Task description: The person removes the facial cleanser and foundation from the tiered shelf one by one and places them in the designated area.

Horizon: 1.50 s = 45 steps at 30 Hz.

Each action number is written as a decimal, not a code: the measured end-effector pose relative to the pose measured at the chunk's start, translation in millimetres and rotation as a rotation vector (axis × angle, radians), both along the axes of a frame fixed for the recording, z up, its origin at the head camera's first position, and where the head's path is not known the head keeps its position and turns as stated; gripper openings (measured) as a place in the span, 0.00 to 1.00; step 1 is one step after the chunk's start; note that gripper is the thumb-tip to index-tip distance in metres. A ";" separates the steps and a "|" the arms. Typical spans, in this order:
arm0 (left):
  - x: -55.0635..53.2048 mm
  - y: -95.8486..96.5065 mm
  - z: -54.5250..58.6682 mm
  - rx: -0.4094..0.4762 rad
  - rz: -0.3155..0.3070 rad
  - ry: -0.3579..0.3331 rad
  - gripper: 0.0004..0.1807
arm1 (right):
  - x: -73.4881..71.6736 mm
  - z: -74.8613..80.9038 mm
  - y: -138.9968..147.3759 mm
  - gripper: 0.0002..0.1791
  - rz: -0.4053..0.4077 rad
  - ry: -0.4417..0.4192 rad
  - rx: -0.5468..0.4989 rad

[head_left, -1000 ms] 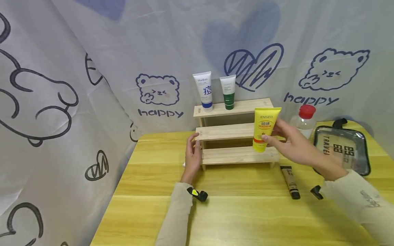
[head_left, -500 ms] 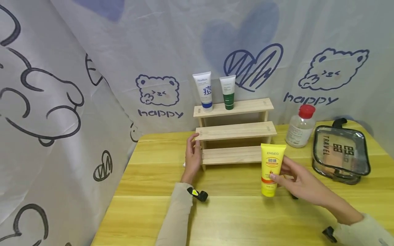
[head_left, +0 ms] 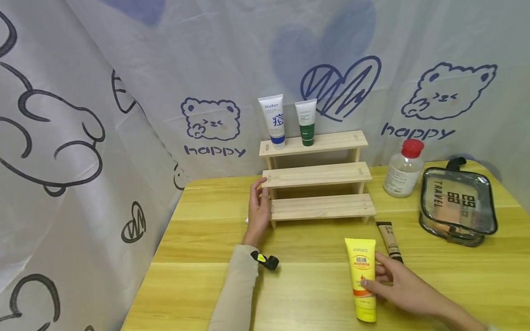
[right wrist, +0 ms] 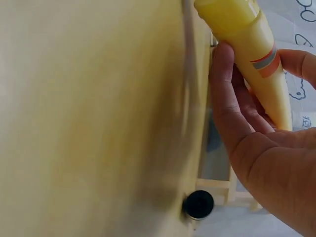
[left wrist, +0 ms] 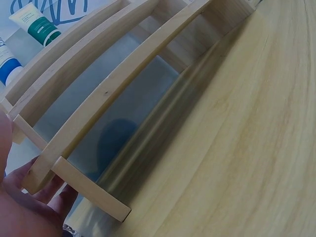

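Observation:
In the head view my right hand (head_left: 403, 285) holds a yellow squeeze tube (head_left: 361, 262) cap end down, low over the front of the table. In the right wrist view, fingers and thumb pinch the tube (right wrist: 252, 54) from both sides. My left hand (head_left: 258, 211) grips the left end of a three-tier wooden display rack (head_left: 319, 174). In the left wrist view its fingers (left wrist: 47, 190) curl behind the end of the rack's lowest board. On the top tier stand a white-and-blue tube (head_left: 273, 122) and a white-and-green tube (head_left: 306, 122).
A small beige tube with a black cap (head_left: 389, 241) lies right of the rack, just beyond my right hand. Further back stand a clear bottle with a red cap (head_left: 402, 172) and a transparent travel pouch (head_left: 457, 202). A printed white curtain (head_left: 215, 55) hangs behind the table.
My right hand has brought the yellow tube down and toward me, from in front of the rack's tiers to the table's front area. The left hand has stayed on the rack.

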<state>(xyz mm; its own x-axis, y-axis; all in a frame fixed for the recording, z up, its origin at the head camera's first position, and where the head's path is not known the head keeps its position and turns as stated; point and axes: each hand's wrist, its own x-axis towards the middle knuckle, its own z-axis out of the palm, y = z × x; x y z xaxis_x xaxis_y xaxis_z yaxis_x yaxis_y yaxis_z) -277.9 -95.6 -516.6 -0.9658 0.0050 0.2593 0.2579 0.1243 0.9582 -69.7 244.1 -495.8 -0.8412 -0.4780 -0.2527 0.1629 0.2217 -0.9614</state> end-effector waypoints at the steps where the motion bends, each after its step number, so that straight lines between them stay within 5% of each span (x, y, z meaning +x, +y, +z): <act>1: -0.2 0.1 0.0 0.001 -0.002 0.000 0.20 | 1.3 -2.4 0.2 0.46 0.013 -0.021 -0.016; 8: 1.3 1.1 1.1 -0.007 -0.002 -0.007 0.20 | 10.5 -8.4 2.5 0.38 0.033 -0.069 0.023; 13: 1.5 1.3 1.6 -0.007 -0.002 -0.012 0.20 | 21.5 -0.5 1.3 0.27 -0.044 -0.006 0.298; 18: -0.1 -0.6 0.0 -0.018 0.015 -0.012 0.20 | 31.4 8.8 -4.4 0.26 -0.120 -0.097 0.526; 31: 1.3 -1.9 3.4 -0.008 0.004 -0.012 0.20 | 38.7 17.3 0.9 0.35 -0.162 -0.156 0.537; 37: 0.0 -0.4 2.6 -0.006 -0.008 -0.010 0.20 | 25.4 46.7 15.4 0.38 -0.186 -0.046 0.537; 45: -1.4 -1.0 1.8 0.006 -0.006 -0.007 0.21 | -25.7 92.7 14.4 0.36 -0.213 0.191 0.457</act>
